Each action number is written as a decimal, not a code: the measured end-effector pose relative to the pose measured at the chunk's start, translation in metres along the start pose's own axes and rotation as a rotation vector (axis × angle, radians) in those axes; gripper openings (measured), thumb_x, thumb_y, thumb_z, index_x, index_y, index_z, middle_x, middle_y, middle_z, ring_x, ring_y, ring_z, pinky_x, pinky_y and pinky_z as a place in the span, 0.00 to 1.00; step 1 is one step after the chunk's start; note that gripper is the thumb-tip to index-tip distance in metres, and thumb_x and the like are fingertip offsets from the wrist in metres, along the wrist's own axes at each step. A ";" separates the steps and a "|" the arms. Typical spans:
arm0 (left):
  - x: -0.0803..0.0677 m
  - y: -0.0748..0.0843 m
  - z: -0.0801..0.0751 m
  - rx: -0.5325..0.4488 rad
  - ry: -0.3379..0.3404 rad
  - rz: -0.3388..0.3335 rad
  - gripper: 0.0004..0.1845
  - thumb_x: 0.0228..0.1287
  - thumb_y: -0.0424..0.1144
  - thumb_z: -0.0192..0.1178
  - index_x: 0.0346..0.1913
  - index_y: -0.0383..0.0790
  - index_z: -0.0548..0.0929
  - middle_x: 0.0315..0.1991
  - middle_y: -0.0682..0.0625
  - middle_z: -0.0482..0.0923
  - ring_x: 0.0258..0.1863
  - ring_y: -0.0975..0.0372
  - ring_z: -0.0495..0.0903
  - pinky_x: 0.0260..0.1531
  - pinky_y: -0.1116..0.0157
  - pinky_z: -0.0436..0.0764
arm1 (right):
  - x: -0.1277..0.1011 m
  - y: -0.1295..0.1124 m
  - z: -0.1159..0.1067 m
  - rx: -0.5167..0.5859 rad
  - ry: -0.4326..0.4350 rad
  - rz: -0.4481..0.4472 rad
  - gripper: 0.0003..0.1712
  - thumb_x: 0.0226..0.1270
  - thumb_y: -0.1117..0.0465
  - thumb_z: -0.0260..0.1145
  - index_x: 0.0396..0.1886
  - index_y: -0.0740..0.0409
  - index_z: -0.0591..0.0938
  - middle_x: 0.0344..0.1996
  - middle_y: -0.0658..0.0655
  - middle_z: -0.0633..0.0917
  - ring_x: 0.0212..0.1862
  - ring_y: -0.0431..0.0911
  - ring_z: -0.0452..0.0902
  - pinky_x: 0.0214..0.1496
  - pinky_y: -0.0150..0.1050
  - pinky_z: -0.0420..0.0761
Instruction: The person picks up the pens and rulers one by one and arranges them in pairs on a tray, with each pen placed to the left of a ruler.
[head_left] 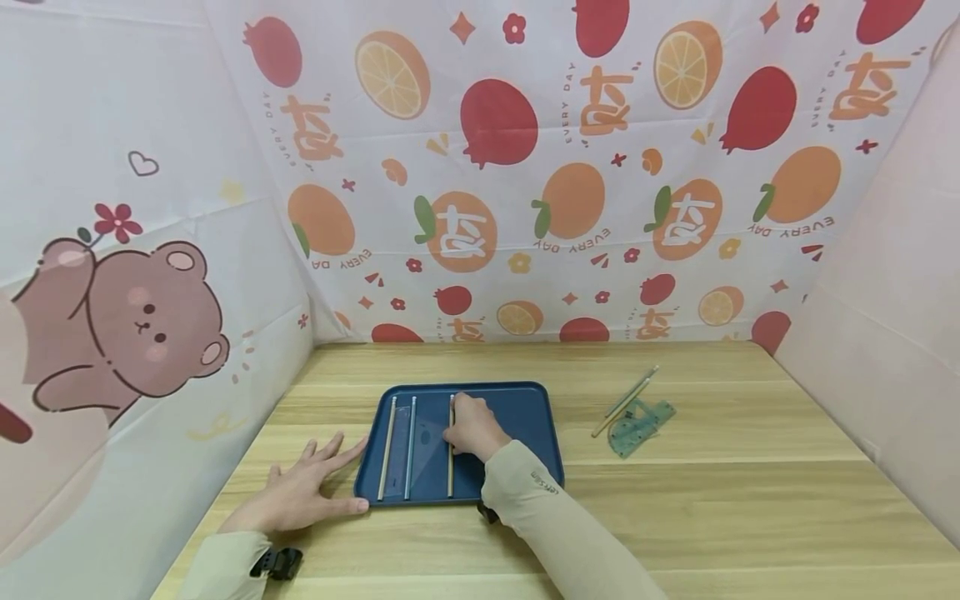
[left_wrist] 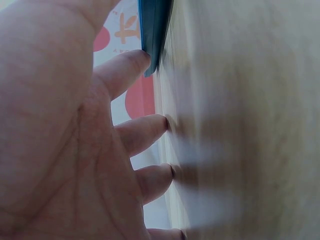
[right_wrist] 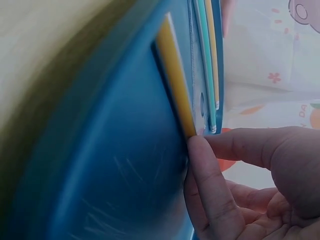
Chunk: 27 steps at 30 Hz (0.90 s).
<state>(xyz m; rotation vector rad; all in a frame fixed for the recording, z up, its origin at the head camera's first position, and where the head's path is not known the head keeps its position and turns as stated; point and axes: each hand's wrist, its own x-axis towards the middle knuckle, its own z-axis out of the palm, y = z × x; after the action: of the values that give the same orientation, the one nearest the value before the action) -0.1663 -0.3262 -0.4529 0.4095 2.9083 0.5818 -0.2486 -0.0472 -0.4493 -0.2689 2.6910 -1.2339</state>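
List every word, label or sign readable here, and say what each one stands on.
"EVERY DAY": upside down on the fruit-print backdrop, beside the oranges.
Large orange characters on the same backdrop: inverted, not legible.
Small print on the right sleeve: too small to read.
Markings on the green ruler on the table: too small to read.

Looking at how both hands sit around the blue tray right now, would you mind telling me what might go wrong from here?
1. The right hand touches the top of the yellow wooden pencil lying loose in the shallow blue plastic tray; a nudge might roll it against the transparent set square or the other pencils.
2. The left hand only rests flat against the tray's corner, so the tray may slide on the smooth wooden table.
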 end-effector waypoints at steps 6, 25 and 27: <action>0.000 -0.001 0.000 0.006 0.000 0.004 0.56 0.58 0.72 0.72 0.85 0.54 0.63 0.85 0.27 0.52 0.78 0.16 0.45 0.56 0.07 0.41 | -0.001 -0.002 -0.003 0.010 0.002 0.018 0.32 0.72 0.70 0.72 0.74 0.65 0.75 0.36 0.63 0.85 0.24 0.44 0.85 0.27 0.35 0.87; 0.000 -0.002 0.000 0.022 0.001 0.002 0.56 0.58 0.72 0.72 0.85 0.55 0.63 0.85 0.28 0.52 0.78 0.16 0.46 0.56 0.07 0.42 | -0.008 0.000 -0.019 -0.086 0.003 0.023 0.34 0.75 0.59 0.74 0.76 0.58 0.75 0.35 0.58 0.90 0.25 0.46 0.87 0.35 0.41 0.87; 0.000 -0.002 0.000 0.019 0.000 0.002 0.56 0.58 0.72 0.72 0.85 0.55 0.63 0.85 0.28 0.52 0.78 0.16 0.46 0.56 0.07 0.42 | -0.007 0.003 -0.022 -0.083 0.001 0.020 0.34 0.75 0.59 0.73 0.77 0.58 0.75 0.31 0.58 0.89 0.25 0.47 0.87 0.35 0.41 0.87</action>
<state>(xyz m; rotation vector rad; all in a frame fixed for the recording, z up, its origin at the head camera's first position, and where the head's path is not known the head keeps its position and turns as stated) -0.1670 -0.3277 -0.4541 0.4146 2.9157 0.5543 -0.2466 -0.0275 -0.4374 -0.2522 2.7424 -1.1195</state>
